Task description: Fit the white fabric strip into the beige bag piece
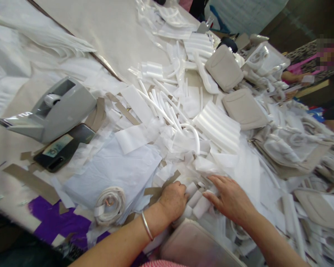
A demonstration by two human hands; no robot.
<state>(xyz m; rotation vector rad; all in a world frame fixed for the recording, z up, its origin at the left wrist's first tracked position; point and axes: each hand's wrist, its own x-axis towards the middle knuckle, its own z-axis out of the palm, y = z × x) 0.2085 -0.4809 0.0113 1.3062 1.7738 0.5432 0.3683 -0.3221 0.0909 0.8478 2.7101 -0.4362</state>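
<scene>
1. Head view: the left hand (174,200) is curled into a loose fist on the heap, its fingertips pressed against a few short white foam pieces (196,203). The right hand (231,198) lies flat and spread just beside them, fingers touching the same pieces; whether it pinches one I cannot tell.
2. Head view: those foam pieces lie between the two hands, close to the near edge of the bench (114,26), on top of loose white paper sheets (119,170).
3. Head view, risks as I judge them: the heap is deep and loose, so a pull on one piece could drag neighbours off the near edge. The paper underneath may slide under pressure.
4. Head view: a roll of white strip (110,204) sits just left of the left hand and could unwind if knocked. Farther left, a phone (65,146) lies beside a grey tape dispenser (51,111), half under scraps and easy to bury.
5. Head view, containers: beige moulded cases (224,67) lie well beyond the hands, shut, contents hidden. Another beige case (195,244) sits just below the hands; its inside cannot be seen.
</scene>
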